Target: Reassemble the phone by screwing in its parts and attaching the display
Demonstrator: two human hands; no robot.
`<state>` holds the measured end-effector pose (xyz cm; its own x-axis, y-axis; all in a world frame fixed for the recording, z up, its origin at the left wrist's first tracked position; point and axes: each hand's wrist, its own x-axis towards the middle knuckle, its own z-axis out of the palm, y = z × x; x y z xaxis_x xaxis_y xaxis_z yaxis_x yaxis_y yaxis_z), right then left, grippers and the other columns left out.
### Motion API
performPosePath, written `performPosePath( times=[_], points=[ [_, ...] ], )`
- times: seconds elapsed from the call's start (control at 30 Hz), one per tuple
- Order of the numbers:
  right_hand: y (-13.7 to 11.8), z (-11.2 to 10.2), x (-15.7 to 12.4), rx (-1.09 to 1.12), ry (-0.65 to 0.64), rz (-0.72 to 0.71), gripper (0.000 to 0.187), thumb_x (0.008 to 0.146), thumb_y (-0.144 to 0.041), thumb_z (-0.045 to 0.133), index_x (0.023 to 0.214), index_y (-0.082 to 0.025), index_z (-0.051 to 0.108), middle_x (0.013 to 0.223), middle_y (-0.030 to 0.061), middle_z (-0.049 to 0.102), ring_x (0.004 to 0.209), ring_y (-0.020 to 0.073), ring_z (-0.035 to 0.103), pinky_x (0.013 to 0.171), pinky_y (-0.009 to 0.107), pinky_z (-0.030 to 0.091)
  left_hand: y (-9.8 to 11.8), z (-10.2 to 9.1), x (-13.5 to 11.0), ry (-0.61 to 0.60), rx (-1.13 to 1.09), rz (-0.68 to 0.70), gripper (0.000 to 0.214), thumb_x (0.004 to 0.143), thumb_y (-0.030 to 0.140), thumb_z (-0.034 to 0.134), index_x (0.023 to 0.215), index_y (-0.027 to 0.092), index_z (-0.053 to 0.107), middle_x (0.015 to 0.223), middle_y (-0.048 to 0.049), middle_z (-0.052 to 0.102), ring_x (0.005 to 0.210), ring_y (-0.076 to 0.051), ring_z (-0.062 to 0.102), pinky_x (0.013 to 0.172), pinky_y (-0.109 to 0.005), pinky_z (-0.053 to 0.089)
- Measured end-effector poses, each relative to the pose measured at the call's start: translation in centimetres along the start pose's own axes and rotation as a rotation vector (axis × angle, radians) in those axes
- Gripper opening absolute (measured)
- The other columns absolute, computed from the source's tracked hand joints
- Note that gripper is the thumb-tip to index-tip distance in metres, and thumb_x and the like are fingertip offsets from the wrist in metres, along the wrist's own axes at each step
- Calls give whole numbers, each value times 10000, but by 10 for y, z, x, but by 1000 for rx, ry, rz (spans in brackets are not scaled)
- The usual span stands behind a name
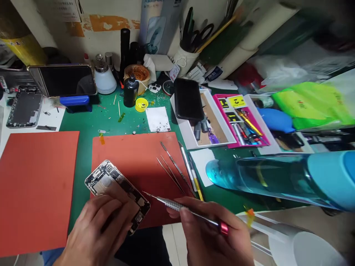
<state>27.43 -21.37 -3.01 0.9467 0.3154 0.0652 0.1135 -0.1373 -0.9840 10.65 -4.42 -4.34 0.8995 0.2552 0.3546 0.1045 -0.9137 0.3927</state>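
Note:
My left hand (95,231) grips an opened phone body (116,184) with its bare circuit parts facing up, held tilted over the front edge of the middle red mat (138,155). My right hand (210,232) pinches a thin metal pick tool (183,208) with a red end, its fine tip pointing left toward the phone body and stopping just short of it. Several more thin metal picks and tweezers (174,170) lie fanned out on the mat beside my right hand.
A second red mat (36,184) lies at left on the green cutting mat (85,122). Behind stand a propped phone (65,79), a black bottle (131,90), a yellow cap (141,104), tool trays (235,122) and a pen cup (185,55). A blue bottle (277,177) lies at right.

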Motion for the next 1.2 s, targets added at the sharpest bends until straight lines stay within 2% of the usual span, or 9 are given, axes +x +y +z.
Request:
performPosePath(
  times=[0.13,0.23,0.37,0.5,0.7,0.97,1.2],
  points=[
    [8,5,-3,54,-48,29,261,942,-209,832,1138,-260,668,1005,79,846,691,240,827,620,355,723,3,0,-1,-47,10,-40,330,1037,69,637,1353,136,703,1194,-118,707,1192,-252,631,1045,-411,506],
    [10,14,-7,94,-27,16,295,970,-200,805,1204,-251,633,1037,95,840,777,243,838,664,360,728,7,-4,-3,-63,14,-66,313,1019,58,657,1321,119,714,1230,-137,682,1212,-275,621,1089,-448,483],
    [11,24,-9,89,-8,-14,351,991,-162,771,1273,-236,577,1056,87,842,881,227,846,734,344,729,12,-8,1,-73,35,-72,358,1015,54,676,1370,89,696,1232,-136,659,1216,-278,585,1083,-433,461],
    [14,27,-5,158,-48,-93,432,979,-61,727,1343,-236,572,1104,82,839,891,206,854,762,321,735,16,-11,5,-120,73,-49,427,1039,66,649,1465,46,638,1288,-150,643,1286,-293,544,1141,-434,428],
    [13,30,1,230,-43,-146,418,977,-46,712,1328,-237,591,1063,67,836,853,189,851,739,290,733,24,-8,3,-103,145,-58,400,1049,88,640,1445,26,639,1282,-151,634,1257,-294,550,1146,-451,436],
    [14,28,4,237,-67,-164,445,964,-23,713,1338,-228,588,1068,70,830,873,187,855,765,279,736,27,-8,9,-78,174,-33,340,1064,118,636,1384,3,662,1223,-148,677,1217,-288,571,1132,-463,450],
    [15,29,2,230,-53,-156,456,953,-34,735,1339,-232,594,1075,67,830,883,181,854,762,260,731,26,-6,9,-87,187,-31,349,1066,128,640,1397,20,656,1256,-150,724,1199,-293,576,1112,-471,461]
  ],
)
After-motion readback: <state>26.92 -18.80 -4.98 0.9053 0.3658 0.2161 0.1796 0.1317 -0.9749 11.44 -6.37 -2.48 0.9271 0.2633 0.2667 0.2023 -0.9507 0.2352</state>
